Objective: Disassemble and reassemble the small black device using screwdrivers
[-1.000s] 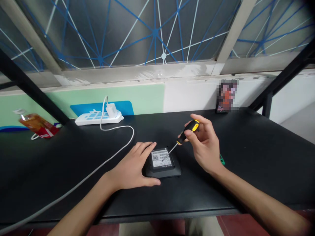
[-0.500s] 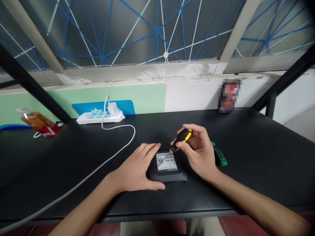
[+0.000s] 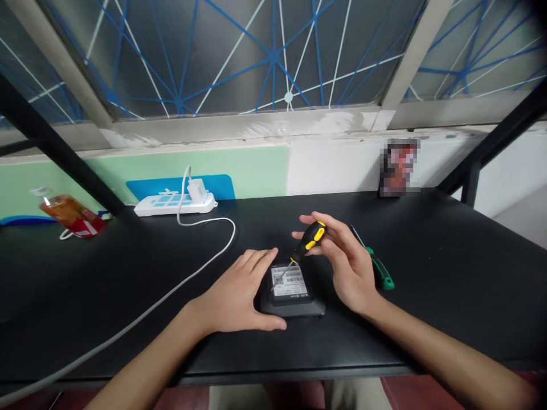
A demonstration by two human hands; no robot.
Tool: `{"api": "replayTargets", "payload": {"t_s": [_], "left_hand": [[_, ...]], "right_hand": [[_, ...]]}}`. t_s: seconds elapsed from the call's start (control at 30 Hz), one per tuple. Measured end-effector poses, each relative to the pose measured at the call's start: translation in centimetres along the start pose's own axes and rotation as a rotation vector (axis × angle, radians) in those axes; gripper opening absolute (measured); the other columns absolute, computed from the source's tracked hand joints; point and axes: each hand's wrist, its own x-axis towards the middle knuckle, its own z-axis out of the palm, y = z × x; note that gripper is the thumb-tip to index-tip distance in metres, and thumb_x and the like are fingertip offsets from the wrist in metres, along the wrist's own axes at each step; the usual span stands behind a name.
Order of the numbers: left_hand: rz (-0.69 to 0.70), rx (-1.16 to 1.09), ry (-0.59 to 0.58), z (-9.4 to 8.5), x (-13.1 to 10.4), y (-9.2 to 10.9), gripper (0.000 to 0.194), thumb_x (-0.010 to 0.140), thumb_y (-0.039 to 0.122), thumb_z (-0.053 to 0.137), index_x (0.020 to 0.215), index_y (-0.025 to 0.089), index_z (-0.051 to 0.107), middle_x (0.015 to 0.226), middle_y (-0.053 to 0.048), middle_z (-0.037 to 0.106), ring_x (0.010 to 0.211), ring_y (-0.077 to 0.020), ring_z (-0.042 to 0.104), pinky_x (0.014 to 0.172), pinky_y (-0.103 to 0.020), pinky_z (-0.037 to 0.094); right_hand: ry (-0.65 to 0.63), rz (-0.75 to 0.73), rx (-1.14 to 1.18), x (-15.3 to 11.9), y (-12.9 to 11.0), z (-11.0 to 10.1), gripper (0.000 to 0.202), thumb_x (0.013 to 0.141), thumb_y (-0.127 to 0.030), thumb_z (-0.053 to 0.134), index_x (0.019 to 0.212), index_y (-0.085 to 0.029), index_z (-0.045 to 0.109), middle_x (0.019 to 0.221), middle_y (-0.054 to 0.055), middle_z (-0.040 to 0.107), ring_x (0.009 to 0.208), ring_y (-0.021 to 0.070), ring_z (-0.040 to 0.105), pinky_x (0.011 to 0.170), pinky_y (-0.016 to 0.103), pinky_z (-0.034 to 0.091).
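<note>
A black device (image 3: 294, 307) with a white printed label lies on the black table, below the middle of the view. My left hand (image 3: 239, 293) rests around its left side, fingers along the far edge and thumb at the near edge. In my right hand (image 3: 342, 256) is a black and yellow screwdriver (image 3: 311, 240), its handle between thumb and fingers. The screwdriver leans, its metal shaft crossing the label and its tip near the label's left edge. Just right of my right hand lies a green-handled tool (image 3: 382, 270), partly hidden by that hand.
A white power strip (image 3: 175, 204) with a plugged-in charger stands at the table's back left. Its white cable (image 3: 171, 293) runs to the lower left. A bottle (image 3: 72, 215) leans at the far left. A pixelated dark object (image 3: 397, 169) stands at the back right.
My right hand has shifted its fingers on the screwdriver handle, which has moved slightly left. More of the green-handled tool's shaft shows. My left hand and the device stay in place.
</note>
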Motion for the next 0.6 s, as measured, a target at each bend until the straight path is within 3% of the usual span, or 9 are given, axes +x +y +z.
{"api": "replayTargets", "payload": {"t_s": [0.13, 0.27, 0.47, 0.6], "left_hand": [[-0.003, 0.009, -0.002, 0.03, -0.06, -0.03, 0.115, 0.074, 0.072, 0.076, 0.160, 0.017, 0.023, 0.156, -0.019, 0.041, 0.142, -0.0402, 0.039, 0.117, -0.058, 0.036], [-0.005, 0.017, -0.013, -0.04, -0.03, 0.10, 0.116, 0.074, 0.071, 0.077, 0.160, 0.014, 0.024, 0.155, -0.021, 0.041, 0.142, -0.0395, 0.038, 0.118, -0.057, 0.035], [-0.016, 0.007, -0.026, -0.22, 0.12, 0.17, 0.117, 0.073, 0.072, 0.077, 0.160, 0.014, 0.024, 0.156, -0.021, 0.040, 0.142, -0.0402, 0.038, 0.118, -0.058, 0.035], [-0.007, -0.006, -0.013, -0.18, 0.09, 0.15, 0.116, 0.073, 0.070, 0.077, 0.161, 0.020, 0.022, 0.157, -0.019, 0.040, 0.142, -0.0408, 0.038, 0.117, -0.059, 0.035]], "right_hand": [[0.036, 0.007, -0.045, 0.29, 0.20, -0.03, 0.036, 0.099, -0.030, 0.057, 0.135, -0.036, 0.058, 0.116, 0.003, 0.067, 0.092, 0.0163, 0.072, 0.076, 0.034, 0.065], [0.071, -0.023, -0.112, 0.42, 0.37, -0.08, 0.032, 0.095, -0.032, 0.064, 0.126, -0.035, 0.065, 0.098, 0.000, 0.057, 0.075, 0.0120, 0.066, 0.066, 0.029, 0.064], [-0.019, 0.055, 0.046, 0.36, 0.72, -0.42, 0.039, 0.103, -0.036, 0.047, 0.141, -0.036, 0.056, 0.131, 0.006, 0.062, 0.102, 0.0197, 0.071, 0.080, 0.038, 0.065], [0.007, 0.082, 0.025, 0.52, 0.87, -0.39, 0.040, 0.102, -0.033, 0.048, 0.141, -0.035, 0.056, 0.133, 0.005, 0.065, 0.100, 0.0194, 0.073, 0.080, 0.040, 0.066]]}}
